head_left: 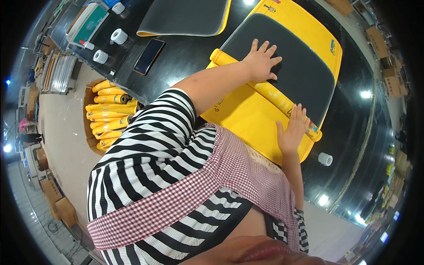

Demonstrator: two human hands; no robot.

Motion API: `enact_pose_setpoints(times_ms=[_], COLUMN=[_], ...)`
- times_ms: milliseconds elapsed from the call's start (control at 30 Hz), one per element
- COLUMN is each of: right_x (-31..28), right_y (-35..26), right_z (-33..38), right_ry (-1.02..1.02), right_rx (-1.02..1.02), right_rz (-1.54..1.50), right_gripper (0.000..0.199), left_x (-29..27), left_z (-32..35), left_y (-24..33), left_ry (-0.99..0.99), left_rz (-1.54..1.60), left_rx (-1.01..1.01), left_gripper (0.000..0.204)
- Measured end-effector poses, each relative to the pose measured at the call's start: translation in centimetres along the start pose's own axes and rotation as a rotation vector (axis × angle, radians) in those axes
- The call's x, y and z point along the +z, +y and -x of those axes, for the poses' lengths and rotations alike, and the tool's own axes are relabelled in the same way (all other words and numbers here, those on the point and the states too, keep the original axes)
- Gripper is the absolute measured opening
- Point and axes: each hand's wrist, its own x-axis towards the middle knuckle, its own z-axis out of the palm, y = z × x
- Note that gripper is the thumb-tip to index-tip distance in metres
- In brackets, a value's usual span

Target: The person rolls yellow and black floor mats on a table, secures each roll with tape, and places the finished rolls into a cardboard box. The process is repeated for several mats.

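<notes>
A partly rolled mat lies across the table in front of me, its roll (274,98) yellow with printed patterns and its flat part showing a black underside (293,59). My left hand (263,61) is open with fingers spread, reaching over the roll onto the black side. Near the roll's right end, my right hand (291,130) rests against it with the fingers straight and flat. Beneath lies yellow printed material (236,117), showing on my side of the roll and again beyond the black part. Neither hand grasps anything.
A dark phone (149,56) lies left on the black table (176,55). White tape-like rolls (119,36) stand around it, another (325,159) at right. A carton (90,132) of rolled yellow mats stands below left. Another black-backed mat (183,17) lies at the far side.
</notes>
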Motion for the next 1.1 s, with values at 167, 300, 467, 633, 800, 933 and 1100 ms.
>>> enact_pose_setpoints(times_ms=[167, 300, 467, 633, 800, 933, 1100], right_x=[0.2, 0.8, 0.2, -0.7, -3.9, -4.9, -4.7], right_y=[5.9, 7.9, 6.6, 6.7, 1.1, -1.4, 3.4], right_z=[-8.0, -12.3, -12.2, -11.7, -0.6, 5.9, 12.3], right_ry=[-0.096, -0.069, -0.06, -0.211, -0.335, -0.224, 0.013], right_rx=[0.072, 0.123, 0.032, 0.059, 0.041, -0.053, 0.258], right_rz=[0.012, -0.145, 0.006, 0.002, -0.101, -0.158, -0.091], right_gripper=[0.08, 0.07, 0.057, 0.054, 0.058, 0.06, 0.058], left_x=[1.1, 0.9, -0.9, -1.3, -4.2, -5.7, -6.7], left_z=[-0.4, -1.5, -5.8, -5.3, 6.9, 15.0, 19.6], left_y=[3.5, 2.5, 0.8, 1.6, 5.7, 5.5, -1.5], left_ry=[-0.116, 0.051, -0.336, -0.381, -0.44, -0.252, -0.013], left_rz=[0.289, 0.1, 0.063, 0.069, 0.116, 0.234, -0.039], left_rx=[0.104, 0.07, 0.057, 0.098, 0.149, 0.075, -0.359], left_gripper=[0.061, 0.063, 0.064, 0.062, 0.063, 0.052, 0.034])
